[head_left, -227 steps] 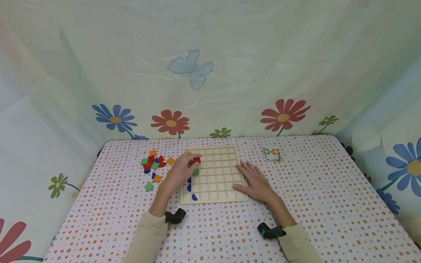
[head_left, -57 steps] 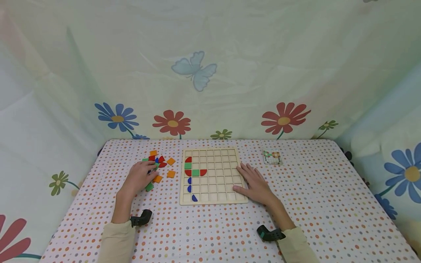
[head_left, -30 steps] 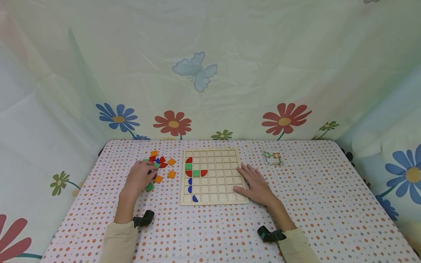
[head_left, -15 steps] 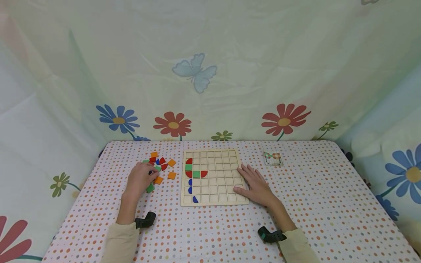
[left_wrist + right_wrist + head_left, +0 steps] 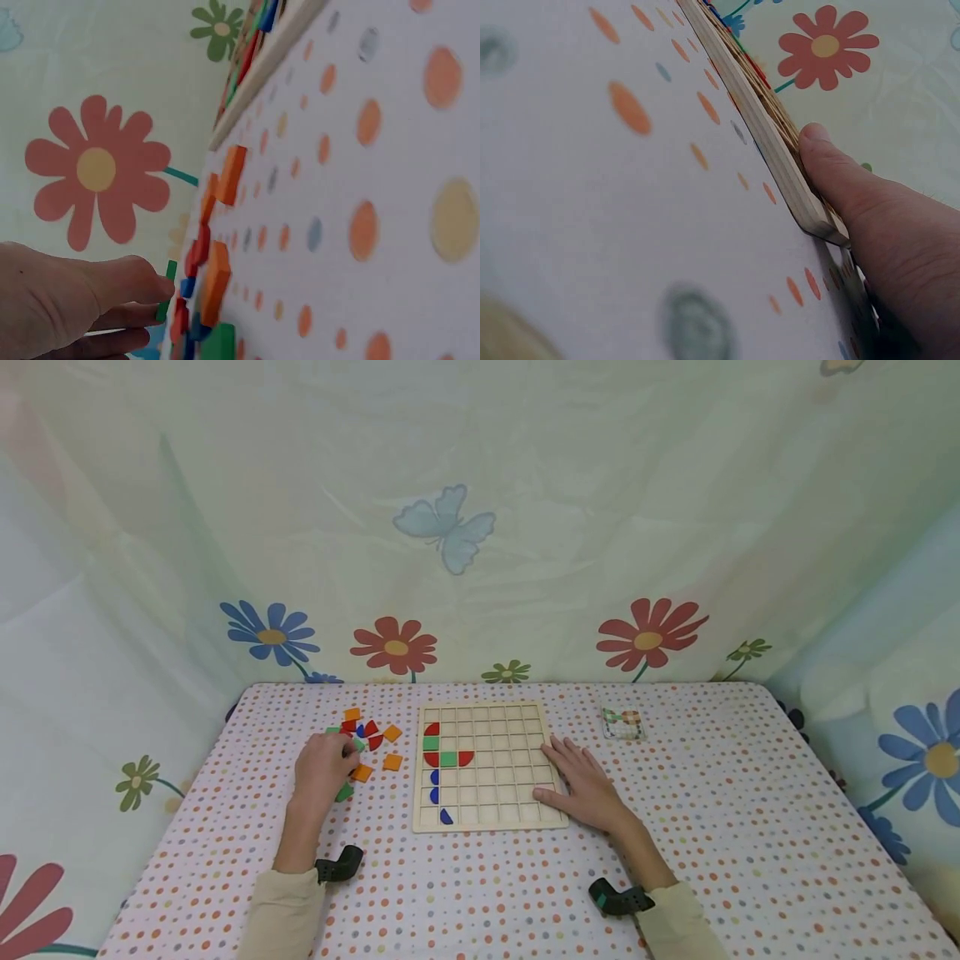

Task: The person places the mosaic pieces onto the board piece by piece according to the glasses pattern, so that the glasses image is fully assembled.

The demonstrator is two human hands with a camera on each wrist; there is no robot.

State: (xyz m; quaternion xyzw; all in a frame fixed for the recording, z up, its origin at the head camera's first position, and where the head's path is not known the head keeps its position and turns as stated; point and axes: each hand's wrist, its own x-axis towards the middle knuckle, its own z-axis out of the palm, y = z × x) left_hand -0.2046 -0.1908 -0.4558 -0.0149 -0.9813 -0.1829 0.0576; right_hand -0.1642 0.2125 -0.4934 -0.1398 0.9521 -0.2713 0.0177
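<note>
My left hand [image 5: 324, 768] is at the loose pile on the table's left. It pinches a green tile [image 5: 166, 291] between thumb and fingers, seen edge-on in the left wrist view. Around the fingertips lie orange square tiles [image 5: 392, 733], red quarter-round tiles [image 5: 375, 742] and a few blue pieces [image 5: 361, 732]. My right hand [image 5: 585, 783] rests with spread, straight fingers on the right edge of the wooden grid board [image 5: 491, 828], its thumb [image 5: 826, 154] over the rim. At the board's left side sit red pieces [image 5: 465, 758], green squares [image 5: 448, 759] and blue half-rounds [image 5: 446, 816].
A small printed card [image 5: 622, 723] with a coloured pattern lies beyond my right hand. The dotted tablecloth [image 5: 480, 893] covers the table, and a flowered curtain [image 5: 525, 593] hangs behind it.
My left hand has gone from the board, where it held a red piece, leftward to the pile. Lately it has shifted slightly and now pinches the green tile. My right hand stays put.
</note>
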